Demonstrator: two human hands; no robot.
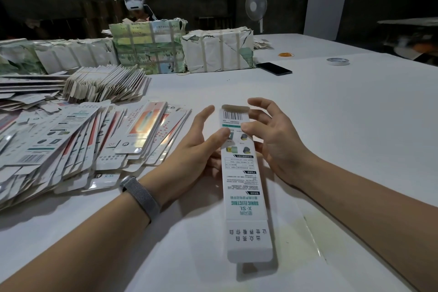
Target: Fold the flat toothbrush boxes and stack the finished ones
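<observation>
A: Entry, head view. Position of the work piece?

B: One toothbrush box held above the white table, long axis running away from the person. Near end flap hangs open by the front table edge; far tuck flap stands up, brown inside showing.

A: Hands?

B: Left hand grips the box's left side, thumb curled onto the printed face, fingers hidden beneath. Right hand pinches the right side near the barcode with its thumb; the other fingers are spread and loosely bent above the far end. A mesh wristband is on the left wrist.

A: Free room?

B: Bare tabletop right of the box, out to the right edge. Left side crowded: a fanned heap of flat box blanks, and behind it a banded bundle of blanks.

A: Legible print?

B: Upside down to the camera: "X-SL", "SONIC ELECTRIC", a barcode near the far end. Chinese characters on the near panel; the small text I cannot read.

A: Counts?

B: Two wrapped, strapped packs at the far edge, more to their left, number unclear. One black phone, one tape roll, one standing fan. Loose blanks too overlapped to count.
</observation>
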